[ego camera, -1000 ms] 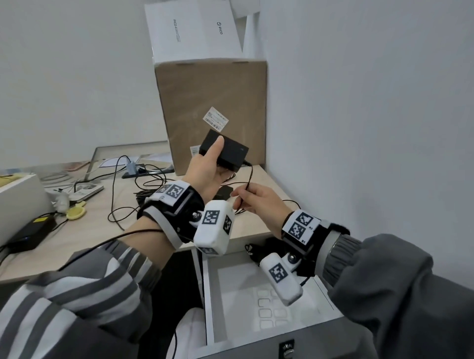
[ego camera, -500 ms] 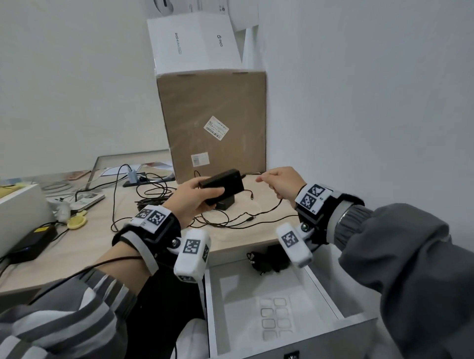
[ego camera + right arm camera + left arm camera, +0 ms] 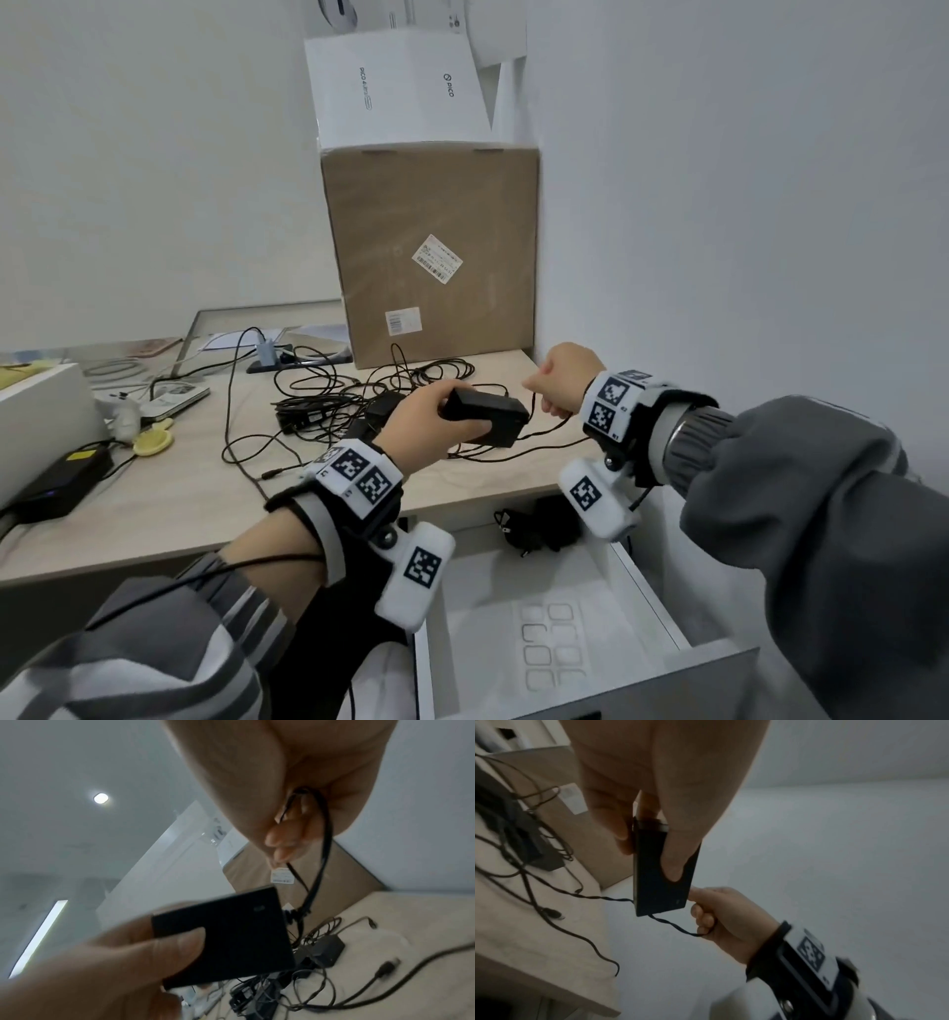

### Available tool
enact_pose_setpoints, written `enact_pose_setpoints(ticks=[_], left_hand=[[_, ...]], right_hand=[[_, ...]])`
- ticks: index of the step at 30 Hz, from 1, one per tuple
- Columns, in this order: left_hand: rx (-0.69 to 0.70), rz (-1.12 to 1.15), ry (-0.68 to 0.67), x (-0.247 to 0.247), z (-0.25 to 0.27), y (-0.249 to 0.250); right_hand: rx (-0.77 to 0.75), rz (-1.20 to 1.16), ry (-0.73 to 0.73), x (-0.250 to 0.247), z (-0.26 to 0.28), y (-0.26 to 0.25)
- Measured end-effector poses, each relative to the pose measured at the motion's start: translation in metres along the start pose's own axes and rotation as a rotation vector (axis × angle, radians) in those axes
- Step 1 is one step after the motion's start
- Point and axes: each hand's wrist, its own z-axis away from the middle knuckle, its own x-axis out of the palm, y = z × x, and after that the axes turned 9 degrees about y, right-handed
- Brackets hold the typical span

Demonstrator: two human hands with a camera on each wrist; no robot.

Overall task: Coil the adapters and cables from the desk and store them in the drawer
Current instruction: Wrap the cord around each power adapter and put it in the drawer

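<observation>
Two hands work above the desk (image 3: 169, 493): the left hand (image 3: 429, 424) grips the adapter (image 3: 485, 422), now lowered and level, while the right hand (image 3: 562, 377), moved out rightward, pinches its cable (image 3: 547, 434). This draws slack for another wrap, judged mid-coil. Right of them, the drawer (image 3: 652, 606) stands open, awaiting the bundle.

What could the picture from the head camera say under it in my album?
Left hand grips a black adapter above the desk while right hand pulls its cable.
</observation>
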Motion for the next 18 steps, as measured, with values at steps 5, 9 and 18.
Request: enact_pose_setpoints(ticks=[5, 9, 18], left_hand=[[-0.329, 0.394, -0.026, 0.005, 0.000, -0.009], [-0.529, 0.601, 0.027, 0.011, -0.006, -0.008], [-0.542, 0.928, 0.329, -0.024, -0.030, -0.011]], right_hand=[[0.040, -0.496, -0.084, -0.003, 0.015, -0.001], [0.033, -0.622, -0.159, 0.005, 0.029, -0.018], [-0.129, -0.674, -0.127, 0.018, 0.052, -0.007]])
